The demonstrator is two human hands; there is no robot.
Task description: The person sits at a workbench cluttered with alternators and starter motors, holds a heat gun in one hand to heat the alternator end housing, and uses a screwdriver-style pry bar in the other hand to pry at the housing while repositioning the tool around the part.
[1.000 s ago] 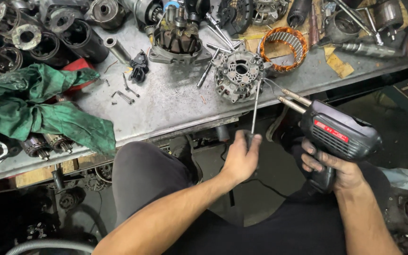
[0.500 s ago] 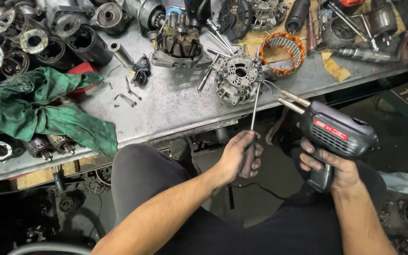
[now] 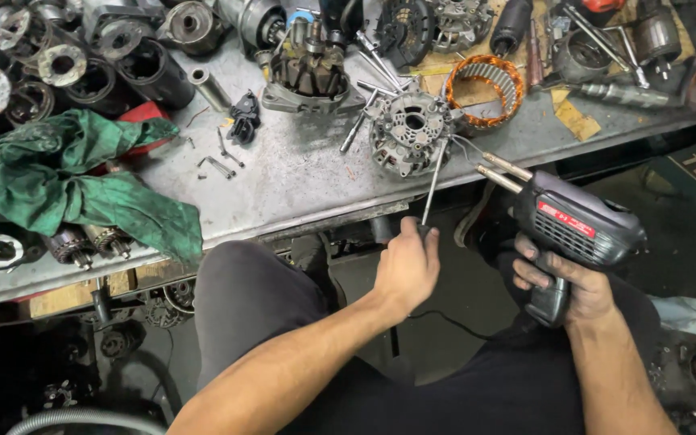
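My left hand (image 3: pixel 405 267) grips the handle of a long screwdriver (image 3: pixel 432 182), whose tip rests against a round metal alternator housing (image 3: pixel 409 131) near the front edge of the grey workbench (image 3: pixel 300 181). My right hand (image 3: pixel 561 283) holds a black pistol-shaped soldering gun (image 3: pixel 575 229) with a red label. Its two metal prongs point up-left toward thin wires coming off the housing. Behind the housing lies a copper-wound stator ring (image 3: pixel 485 89).
A green rag (image 3: pixel 74 181) covers the bench's left side. Dark metal rings and cylinders (image 3: pixel 58 68) crowd the far left. Another alternator part (image 3: pixel 309 76), loose bolts and tools fill the back. More parts sit on a shelf under the bench (image 3: pixel 74 246). My knees are below.
My left hand has closed around the screwdriver handle and moved slightly toward the bench. The soldering gun has stayed about where it was.
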